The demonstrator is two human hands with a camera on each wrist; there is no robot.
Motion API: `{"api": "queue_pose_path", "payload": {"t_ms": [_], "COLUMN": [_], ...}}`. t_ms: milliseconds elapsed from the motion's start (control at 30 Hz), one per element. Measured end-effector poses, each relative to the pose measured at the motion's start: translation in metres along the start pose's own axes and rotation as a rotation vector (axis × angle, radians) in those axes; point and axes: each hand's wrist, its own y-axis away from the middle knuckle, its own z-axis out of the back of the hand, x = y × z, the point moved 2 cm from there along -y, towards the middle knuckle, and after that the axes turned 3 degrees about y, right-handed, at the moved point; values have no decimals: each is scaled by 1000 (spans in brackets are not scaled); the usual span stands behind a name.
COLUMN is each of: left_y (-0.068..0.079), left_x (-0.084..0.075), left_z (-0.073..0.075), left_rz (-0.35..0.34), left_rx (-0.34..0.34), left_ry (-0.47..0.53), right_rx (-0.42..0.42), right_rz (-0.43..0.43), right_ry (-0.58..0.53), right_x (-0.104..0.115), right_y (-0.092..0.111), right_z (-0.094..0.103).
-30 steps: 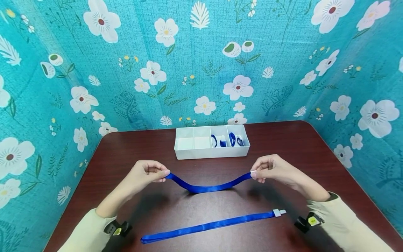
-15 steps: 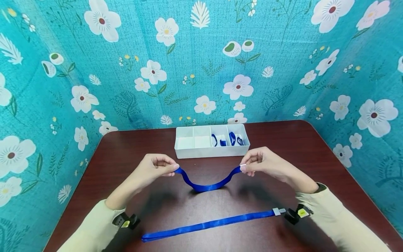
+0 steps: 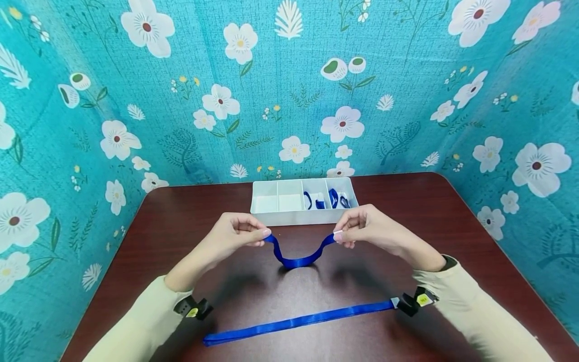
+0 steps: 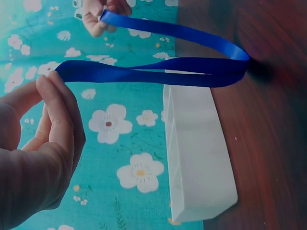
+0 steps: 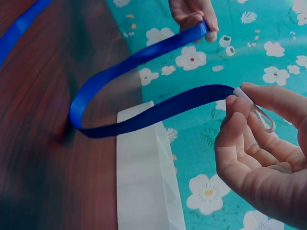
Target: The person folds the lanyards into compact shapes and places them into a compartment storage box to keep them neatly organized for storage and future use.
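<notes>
A blue lanyard (image 3: pixel 297 263) hangs in a U between both hands, its lowest bend close over the table. My left hand (image 3: pixel 242 234) pinches the looped end between thumb and fingertips. With thumb and fingers, my right hand (image 3: pixel 366 231) pinches the other end at a white clip (image 5: pixel 243 96), whose hook sticks out past the fingers in the right wrist view. A second blue lanyard (image 3: pixel 298 323) lies stretched out on the table nearer the body, its clip end partly covered by the right wrist's camera.
Behind the hands stands a white divided box (image 3: pixel 289 217). Blue strap pieces (image 3: pixel 333 198) lie in its two right compartments. The dark wooden table (image 3: pixel 194 206) ends at a teal flowered curtain (image 3: pixel 271 100).
Both hands have moved toward each other and slightly forward, so the held lanyard sags in a deeper, narrower curve. The lanyard on the table stays in place.
</notes>
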Motion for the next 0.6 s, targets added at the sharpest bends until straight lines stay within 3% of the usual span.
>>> {"api": "queue_pose_path", "payload": {"t_ms": [400, 600], "left_y": [-13, -21], "left_x": [-11, -13], "left_z": [-22, -32], "left_rz": [-42, -69], "left_rx": [7, 10], "left_ry": [1, 18], "right_rx": [-26, -61], "right_rz": [39, 45], "right_ry": [-27, 23], "right_x": [19, 30], "right_y": [-17, -26], "right_z": [-18, -28]}}
